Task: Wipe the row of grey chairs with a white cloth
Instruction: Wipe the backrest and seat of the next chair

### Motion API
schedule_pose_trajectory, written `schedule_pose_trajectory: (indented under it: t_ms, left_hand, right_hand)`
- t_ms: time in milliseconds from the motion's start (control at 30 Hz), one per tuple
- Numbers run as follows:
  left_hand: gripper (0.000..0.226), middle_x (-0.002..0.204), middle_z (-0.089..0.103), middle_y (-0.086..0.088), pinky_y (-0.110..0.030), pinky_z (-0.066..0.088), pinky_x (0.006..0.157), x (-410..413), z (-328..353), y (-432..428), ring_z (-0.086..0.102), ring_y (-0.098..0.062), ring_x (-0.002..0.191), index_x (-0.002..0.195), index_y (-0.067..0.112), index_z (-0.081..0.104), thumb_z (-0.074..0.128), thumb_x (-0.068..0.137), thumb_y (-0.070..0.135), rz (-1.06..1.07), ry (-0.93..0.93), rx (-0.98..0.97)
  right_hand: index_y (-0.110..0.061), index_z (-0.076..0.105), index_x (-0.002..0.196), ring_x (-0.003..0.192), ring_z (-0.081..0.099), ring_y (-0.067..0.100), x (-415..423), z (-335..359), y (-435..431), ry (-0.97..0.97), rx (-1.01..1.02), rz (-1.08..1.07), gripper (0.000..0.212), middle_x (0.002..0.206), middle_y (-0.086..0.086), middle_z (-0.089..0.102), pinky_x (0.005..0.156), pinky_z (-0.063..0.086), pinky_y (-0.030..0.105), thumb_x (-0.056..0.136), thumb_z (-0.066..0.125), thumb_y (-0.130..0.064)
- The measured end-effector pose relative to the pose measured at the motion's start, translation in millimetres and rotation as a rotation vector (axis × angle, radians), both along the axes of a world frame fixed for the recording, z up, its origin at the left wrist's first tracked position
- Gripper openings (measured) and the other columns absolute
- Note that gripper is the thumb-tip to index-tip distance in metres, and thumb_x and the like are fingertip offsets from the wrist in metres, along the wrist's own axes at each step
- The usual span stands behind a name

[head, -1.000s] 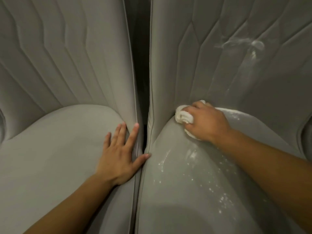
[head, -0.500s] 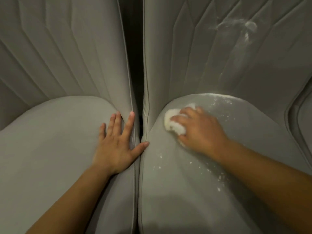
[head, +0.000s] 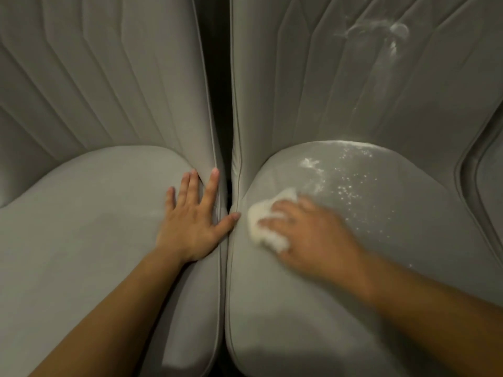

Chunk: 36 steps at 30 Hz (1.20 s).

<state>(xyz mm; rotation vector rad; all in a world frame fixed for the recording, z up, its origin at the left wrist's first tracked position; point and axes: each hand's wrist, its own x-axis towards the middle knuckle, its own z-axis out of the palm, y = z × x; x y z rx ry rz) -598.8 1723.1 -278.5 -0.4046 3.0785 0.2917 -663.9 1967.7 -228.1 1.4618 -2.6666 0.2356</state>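
Left hand: the left hand (head: 190, 221) is lying flat, palm down, with its fingers straight and spread, holding nothing.
Left hand's place: it is resting on the right-hand edge of the left chair (head: 81, 227), on the seat. The fingertips are reaching the crease where seat meets backrest, and the thumb is stretching across the seam and touching the edge of the next seat.
Right hand: the right hand (head: 310, 238) is gripping the white cloth (head: 261, 221), with its fingers curling over the top and pressing it down. The hand is showing blurred, so the exact lie of each finger cannot be told.
White cloth: it is sitting bunched into a soft lump on the seat of the right chair (head: 299, 322), near that seat's left edge. It is showing past the fingers on their left and far sides, and lying just beside the left thumb but apart from it.
Forearms: both are bare and coming in from the lower corners of the view.
White specks: pale specks (head: 345, 186) are lying scattered over the far part of the right seat, beyond the right hand, and thickening into a small patch toward the rear.
Smear: a pale ring-shaped smear (head: 381, 31) is showing high on the right chair's backrest, with a faint streak trailing down from it.
Gap: a narrow dark gap (head: 217, 77) is running between the two stitched backrests.
Third chair: the edge of a third chair (head: 492, 172) is showing at the far right.
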Motion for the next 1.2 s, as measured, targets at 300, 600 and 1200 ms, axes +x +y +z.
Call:
schedule_pose_trajectory:
  t_ms: [300,600,1200]
  left_hand:
    - [0.082,0.167,-0.013,-0.019,-0.058,-0.003,0.122,2,13,24,-0.016,-0.032,0.155,0.15,0.04,-0.034,-0.002,0.084,0.075,0.048,-0.131,-0.056]
    - [0.077,0.165,-0.027,-0.015,-0.052,-0.009,0.123,-5,28,95,-0.028,-0.031,0.151,0.162,0.031,0.003,0.019,0.096,0.069,0.053,0.0,-0.02]
    - [0.075,0.162,-0.03,0.017,-0.041,-0.014,0.12,-41,21,83,-0.047,-0.028,0.141,0.159,0.046,-0.005,0.004,0.092,0.08,-0.099,-0.074,-0.045]
  right_hand:
    - [-0.034,0.064,0.124,0.116,0.048,0.032,-53,-3,19,-0.036,0.025,-0.335,0.039,0.13,-0.001,0.056,0.082,0.049,0.04,0.086,0.066,-0.039]
    - [-0.042,0.059,0.128,0.121,0.049,0.031,-61,-12,17,-0.097,-0.026,-0.245,0.043,0.134,-0.006,0.054,0.092,0.051,0.042,0.085,0.061,-0.043]
    - [-0.042,0.061,0.119,0.125,0.042,0.022,-140,-1,1,-0.14,0.056,-0.311,0.029,0.125,-0.009,0.055,0.092,0.044,0.038,0.094,0.049,-0.046]
